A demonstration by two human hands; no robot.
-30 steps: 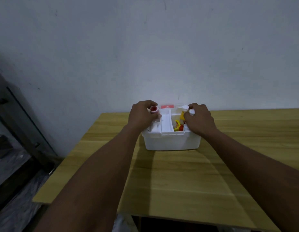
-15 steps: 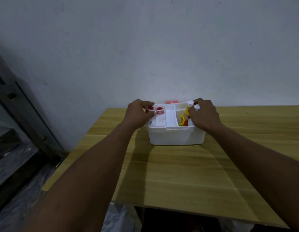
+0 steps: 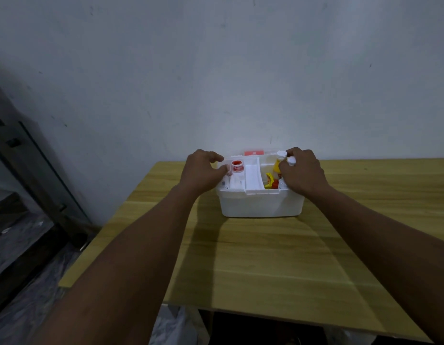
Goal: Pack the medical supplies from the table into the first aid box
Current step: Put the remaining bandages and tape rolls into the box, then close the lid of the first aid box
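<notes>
Head view: the first aid box (image 3: 262, 205) sits on the surface (image 3: 265, 257), supplies inside. At its left end the left grip (image 3: 203, 171) curls beside a red roll (image 3: 237, 166), and I cannot tell if it holds it. At its right end the right grip (image 3: 301, 170) clamps a white-capped bottle (image 3: 291, 160), probably to seat it upright.

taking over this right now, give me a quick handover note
Left hand: at the left end of the box, thumb beside the red tape roll; grip unclear.
Right hand: curled round a white-capped bottle at the right end, next to the yellow bottle.
Done: the supplies in view are all inside the box, which stands on the table.
Left: settle these last items, let go, then probably shut the box.
</notes>
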